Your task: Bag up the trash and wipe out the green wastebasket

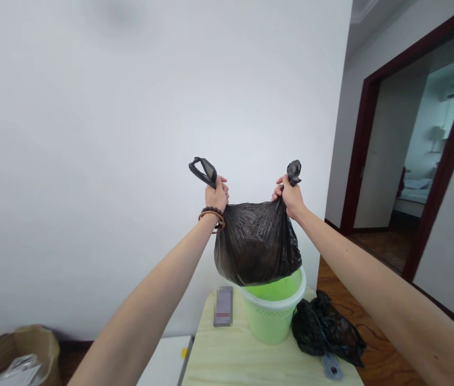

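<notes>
Item one: a black plastic bag (257,244), thin and wrinkled, held up in front of you between both hands. Its top edge runs nearly straight from hand to hand; the body bulges below, contents hidden.

Your left grip (217,194): fingers closed around the bag's left upper corner, a loop handle (203,171) standing out above the fist. On that wrist, a dark beaded bracelet (212,209) and a brown bangle (206,214).

Your right grip (291,197): fingers closed around the right upper corner, a bunched end of plastic (293,170) projecting above it.

Item two: a light green bin (269,324) with a pale rim, upright on the wooden surface (214,356). The bag hangs over its far left part in your view; whether the two touch, you cannot tell.

Item three: a phone-like flat object (223,305), screen blurred, lying left of the bin.

Item four: a crumpled heap of black plastic (327,329), right of the bin, at the surface's right edge; a small translucent bluish piece (332,367) lies at its near side.

Surroundings: a white wall (150,134) ahead of you; a brown container (44,348) at lower left; a dark red door frame (358,161) at right, above a wooden floor (329,279).
</notes>
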A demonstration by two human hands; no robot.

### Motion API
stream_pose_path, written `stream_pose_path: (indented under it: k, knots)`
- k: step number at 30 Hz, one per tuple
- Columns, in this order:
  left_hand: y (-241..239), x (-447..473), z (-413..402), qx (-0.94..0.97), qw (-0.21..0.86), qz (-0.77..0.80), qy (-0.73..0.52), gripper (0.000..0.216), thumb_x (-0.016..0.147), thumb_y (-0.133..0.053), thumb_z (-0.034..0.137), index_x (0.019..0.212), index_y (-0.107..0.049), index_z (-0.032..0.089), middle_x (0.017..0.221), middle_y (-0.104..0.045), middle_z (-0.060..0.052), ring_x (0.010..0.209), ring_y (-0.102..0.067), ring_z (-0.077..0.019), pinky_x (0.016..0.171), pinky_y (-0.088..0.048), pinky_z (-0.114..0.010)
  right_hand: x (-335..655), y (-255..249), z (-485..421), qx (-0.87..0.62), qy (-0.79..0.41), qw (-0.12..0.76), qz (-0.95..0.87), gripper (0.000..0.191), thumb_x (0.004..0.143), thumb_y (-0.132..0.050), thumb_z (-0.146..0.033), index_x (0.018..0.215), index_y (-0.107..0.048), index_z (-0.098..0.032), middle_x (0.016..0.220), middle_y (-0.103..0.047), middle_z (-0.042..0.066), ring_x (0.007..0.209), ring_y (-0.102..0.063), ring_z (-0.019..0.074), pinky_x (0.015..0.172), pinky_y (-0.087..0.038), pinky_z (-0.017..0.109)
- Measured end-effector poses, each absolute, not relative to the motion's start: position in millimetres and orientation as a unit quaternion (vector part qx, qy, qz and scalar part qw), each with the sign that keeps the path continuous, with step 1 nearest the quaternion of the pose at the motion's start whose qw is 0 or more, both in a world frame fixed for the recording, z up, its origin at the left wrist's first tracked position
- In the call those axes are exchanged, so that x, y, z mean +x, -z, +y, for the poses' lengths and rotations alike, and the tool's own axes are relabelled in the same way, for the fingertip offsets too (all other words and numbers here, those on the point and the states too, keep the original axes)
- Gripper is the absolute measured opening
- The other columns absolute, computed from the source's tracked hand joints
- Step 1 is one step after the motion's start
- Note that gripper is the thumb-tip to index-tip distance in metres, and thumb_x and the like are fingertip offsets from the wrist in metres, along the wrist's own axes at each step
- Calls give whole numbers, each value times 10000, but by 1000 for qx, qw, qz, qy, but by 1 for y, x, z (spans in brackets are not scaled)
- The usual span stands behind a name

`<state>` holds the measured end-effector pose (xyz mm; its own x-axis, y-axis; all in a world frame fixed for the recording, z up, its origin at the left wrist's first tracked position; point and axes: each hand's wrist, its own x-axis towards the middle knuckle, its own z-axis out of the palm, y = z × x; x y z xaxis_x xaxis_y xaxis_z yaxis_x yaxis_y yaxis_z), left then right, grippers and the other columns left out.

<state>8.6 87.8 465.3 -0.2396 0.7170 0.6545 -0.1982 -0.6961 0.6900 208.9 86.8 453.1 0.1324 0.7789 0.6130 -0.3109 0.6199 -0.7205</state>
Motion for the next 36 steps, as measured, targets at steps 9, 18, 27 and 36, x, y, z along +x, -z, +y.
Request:
stream_pose_path:
  k: [9,18,27,36]
  knots:
    - [-470,-8,51,562,383,281,-677,243,785,-571,397,715,-529,168,468,-315,65,334,-227,-23,302,-131,-127,177,-456,68,-227,-515,641,-521,320,846,-417,-548,794,-402,-232,479,-451,-84,412,-499,104,441,-443,227]
    - [-460,-18,1,507,487,311,-640,222,796,-562,384,759,-547,165,503,-280,67,343,-218,-14,309,-112,-119,157,-429,39,-230,-614,557,-509,294,834,-474,-503,805,-435,-212,522,-495,-56,443,-534,122,489,-469,267]
    - [-289,-19,34,493,531,453,-520,318,771,-554,462,705,-550,151,475,-306,67,373,-256,-35,361,-195,-169,181,-270,56,-460,-199,405,-765,122,749,-556,-285,786,-582,-171,887,-613,86,902,-536,229,854,-354,383]
    - [-212,-16,59,432,543,466,-549,311,746,-586,463,730,-534,157,470,-245,93,363,-217,-30,370,-173,-170,204,-237,74,-442,-180,360,-802,186,811,-445,-150,838,-625,-185,922,-632,64,925,-535,201,870,-324,340]
